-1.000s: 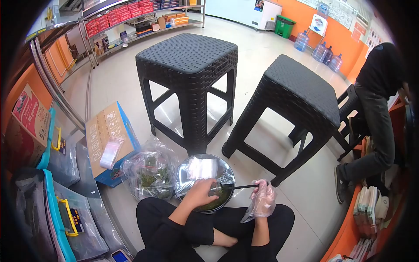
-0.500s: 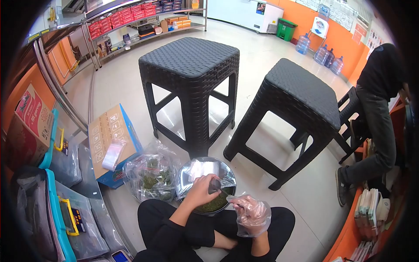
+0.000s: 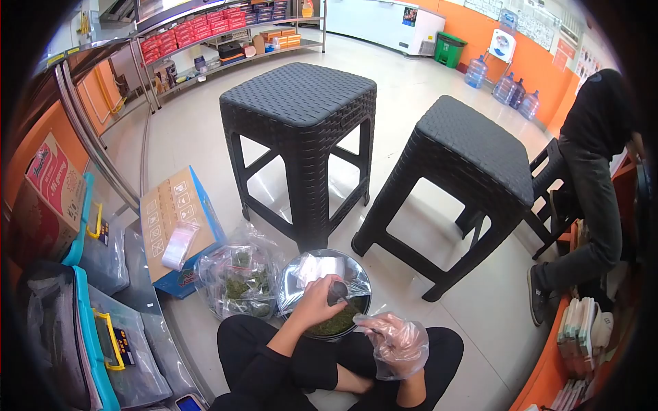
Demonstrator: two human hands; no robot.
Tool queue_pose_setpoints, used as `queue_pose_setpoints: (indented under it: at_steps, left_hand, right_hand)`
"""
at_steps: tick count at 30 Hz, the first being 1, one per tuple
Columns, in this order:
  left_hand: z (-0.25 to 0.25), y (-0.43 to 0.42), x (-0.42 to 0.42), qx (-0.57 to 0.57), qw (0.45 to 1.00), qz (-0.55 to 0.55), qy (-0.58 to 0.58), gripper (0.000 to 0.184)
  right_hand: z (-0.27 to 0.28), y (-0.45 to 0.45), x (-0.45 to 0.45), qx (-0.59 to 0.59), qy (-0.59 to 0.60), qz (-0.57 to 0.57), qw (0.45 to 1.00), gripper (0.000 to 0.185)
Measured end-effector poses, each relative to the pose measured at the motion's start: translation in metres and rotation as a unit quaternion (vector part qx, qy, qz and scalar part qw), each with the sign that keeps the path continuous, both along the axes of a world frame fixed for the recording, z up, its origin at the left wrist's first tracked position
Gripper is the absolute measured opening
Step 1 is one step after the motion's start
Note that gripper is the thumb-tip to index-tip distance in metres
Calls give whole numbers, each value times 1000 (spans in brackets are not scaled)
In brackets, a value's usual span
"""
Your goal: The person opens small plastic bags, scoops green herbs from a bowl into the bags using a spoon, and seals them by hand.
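My left hand [image 3: 317, 305], bare, curls its fingers round a small dark rounded thing [image 3: 337, 293] whose kind I cannot make out. It hovers above a round shiny metal bowl [image 3: 360, 268]. Green crumbly flakes [image 3: 334, 323] lie in the near part of the bowl, and small clear plastic bags [image 3: 321, 267] rest at its far side. My right hand [image 3: 396, 342] wears a loose clear plastic glove and is just right of the bowl. Its fingertips pinch together near the dark thing; whatever they hold is unclear. Left of the bowl sits a clear plastic bag [image 3: 236, 279] with green clumps inside.
Two black plastic stools [image 3: 298, 96] [image 3: 473, 147] stand ahead. A cardboard box [image 3: 168, 216] carries a pack of clear bags [image 3: 181, 245]. Lidded plastic bins [image 3: 130, 349] line the left side. At the right, another person [image 3: 593, 171] is beside an orange shelf [image 3: 548, 349].
My right hand has shifted slightly down and to the right. My left hand keeps nearly the same place and grip. The whole view has moved a little.
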State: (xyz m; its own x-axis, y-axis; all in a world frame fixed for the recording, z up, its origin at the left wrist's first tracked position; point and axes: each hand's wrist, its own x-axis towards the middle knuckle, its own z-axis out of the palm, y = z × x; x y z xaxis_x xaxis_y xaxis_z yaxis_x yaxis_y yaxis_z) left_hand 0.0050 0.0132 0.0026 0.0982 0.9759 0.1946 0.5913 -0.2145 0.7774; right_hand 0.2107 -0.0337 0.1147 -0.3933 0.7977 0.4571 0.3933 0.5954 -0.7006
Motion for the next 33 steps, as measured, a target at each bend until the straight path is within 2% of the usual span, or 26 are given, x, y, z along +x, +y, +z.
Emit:
queue_pose_setpoints:
  at_steps: [5, 8, 10, 12, 15, 18, 20, 23, 24, 27, 28, 30, 31, 33]
  left_hand:
    - [-7, 3, -2, 16, 999, -13, -35, 49]
    - [-6, 1, -2, 19, 1000, -1, -20, 48]
    - [-5, 1, -1, 22, 1000, 1, -16, 48]
    - [-7, 2, -3, 23, 999, -9, -22, 48]
    - [-9, 2, -4, 9, 999, -7, -51, 48]
    - [-1, 2, -10, -45, 995, -16, -93, 50]
    - [5, 1, -11, -77, 992, 18, -102, 52]
    - [4, 1, -11, -72, 988, 71, -113, 56]
    - [3, 2, -11, -61, 987, 88, -116, 58]
    - [-9, 2, -6, -55, 965, 81, -243, 54]
    - [-13, 3, -7, -95, 932, 48, -347, 50]
    - [-20, 4, -14, -170, 825, -21, -538, 44]
    - [-19, 3, -14, -173, 814, -39, -554, 42]
    - [-19, 1, -13, -176, 788, -73, -585, 37]
  right_hand:
    - [10, 2, 1, -5, 12, 12, 1000, 24]
    - [11, 3, 4, 16, 25, -28, 999, 11]
    - [10, 5, 12, -12, 66, -52, 996, 8]
    - [5, 3, 13, -37, 131, -94, 986, 15]
    - [7, 0, 10, -145, 274, -200, 929, 18]
    - [-4, 8, 16, -146, 343, -242, 896, 25]
    - [-12, 12, 24, -160, 374, -265, 874, 26]
    - [-32, 21, 20, -159, 344, -286, 880, 25]
    - [-41, 23, 22, -178, 277, -264, 907, 22]
    - [-81, 31, 15, -212, 86, -177, 957, 20]
    - [-86, 32, 12, -218, 63, -145, 963, 20]
    - [-91, 34, 1, -229, 17, -79, 970, 23]
    - [-84, 32, -5, -150, -51, -144, 977, 24]
    - [-69, 26, -16, 14, -185, -265, 946, 27]
